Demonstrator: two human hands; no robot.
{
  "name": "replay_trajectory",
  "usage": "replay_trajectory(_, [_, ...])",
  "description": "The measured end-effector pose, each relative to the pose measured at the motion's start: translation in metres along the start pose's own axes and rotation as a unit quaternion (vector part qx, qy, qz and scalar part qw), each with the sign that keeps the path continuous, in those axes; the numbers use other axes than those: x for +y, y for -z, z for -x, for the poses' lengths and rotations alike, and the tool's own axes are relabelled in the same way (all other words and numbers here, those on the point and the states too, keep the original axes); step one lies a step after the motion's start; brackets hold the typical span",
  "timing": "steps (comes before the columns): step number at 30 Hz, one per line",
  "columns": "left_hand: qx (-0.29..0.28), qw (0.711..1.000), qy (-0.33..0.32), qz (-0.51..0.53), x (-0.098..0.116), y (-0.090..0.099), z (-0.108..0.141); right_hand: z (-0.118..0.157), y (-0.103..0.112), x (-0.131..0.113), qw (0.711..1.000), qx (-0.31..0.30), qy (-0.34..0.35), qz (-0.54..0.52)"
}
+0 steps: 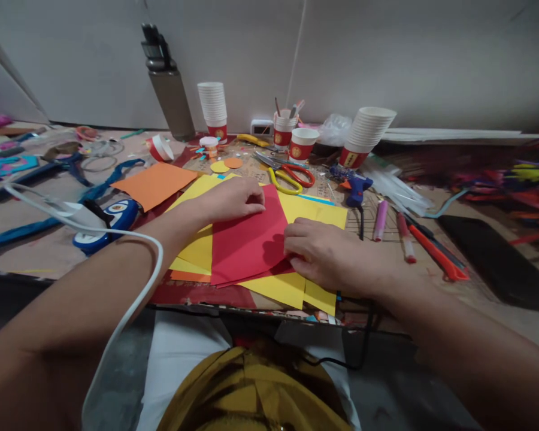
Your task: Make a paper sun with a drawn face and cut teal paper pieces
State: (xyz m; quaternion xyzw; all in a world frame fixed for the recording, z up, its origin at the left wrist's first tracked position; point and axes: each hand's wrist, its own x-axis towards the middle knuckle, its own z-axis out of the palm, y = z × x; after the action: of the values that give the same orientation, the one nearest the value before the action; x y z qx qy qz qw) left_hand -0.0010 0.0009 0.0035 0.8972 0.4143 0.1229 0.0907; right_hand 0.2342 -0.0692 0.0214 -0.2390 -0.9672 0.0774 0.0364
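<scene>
Red paper (247, 245) lies over several yellow sheets (282, 290) on the table, and a second red edge shows along its bottom. At its top edge is my left hand (236, 199), fingers curled and closed on the paper. My right hand (317, 251) pinches the right edge, its fingertips partly hidden. An orange sheet (155, 184) lies to the left of the stack. Just beyond the paper are scissors with yellow and red handles (296, 177), and round yellow (220, 167) and orange (233, 162) paper discs.
Stacked paper cups (212, 108) and another stack (368, 134) stand at the back, beside a dark bottle (173, 99). A blue glue gun (358, 190), a red-handled tool (435, 251) and a phone (498, 260) lie to the right. A white cable (135, 311) crosses my left forearm.
</scene>
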Motion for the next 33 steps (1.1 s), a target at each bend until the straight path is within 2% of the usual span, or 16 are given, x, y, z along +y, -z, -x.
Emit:
replay_trajectory(6, [-0.004, 1.0, -0.002, 0.0, 0.0, 0.001, 0.0, 0.006, 0.009, 0.001, 0.998, -0.02, 0.026, -0.054])
replay_trajectory(16, [0.004, 1.0, -0.002, 0.01, 0.002, 0.002, -0.001, 0.002, -0.004, -0.007, 0.998, 0.011, 0.047, 0.031])
replay_trajectory(19, [0.046, 0.997, 0.039, 0.038, 0.0, 0.004, -0.001, 0.002, -0.005, -0.007, 0.999, 0.039, 0.021, -0.005])
replay_trajectory(23, [0.102, 0.98, 0.119, 0.119, -0.006, 0.004, -0.001, -0.001, -0.004, -0.007, 0.991, 0.076, -0.039, -0.104])
replay_trajectory(27, [0.113, 0.953, 0.151, 0.238, -0.009, 0.002, -0.002, -0.002, 0.0, -0.003, 0.956, 0.155, -0.152, -0.195])
replay_trajectory(30, [0.135, 0.898, 0.164, 0.386, -0.008, 0.001, -0.001, -0.001, 0.003, 0.005, 0.909, 0.212, -0.24, -0.268])
replay_trajectory(32, [0.171, 0.86, 0.168, 0.451, -0.007, 0.0, -0.001, 0.0, 0.003, 0.012, 0.875, 0.244, -0.275, -0.316])
replay_trajectory(33, [0.183, 0.853, 0.159, 0.462, -0.006, 0.0, -0.001, 0.0, 0.002, 0.016, 0.858, 0.259, -0.287, -0.339])
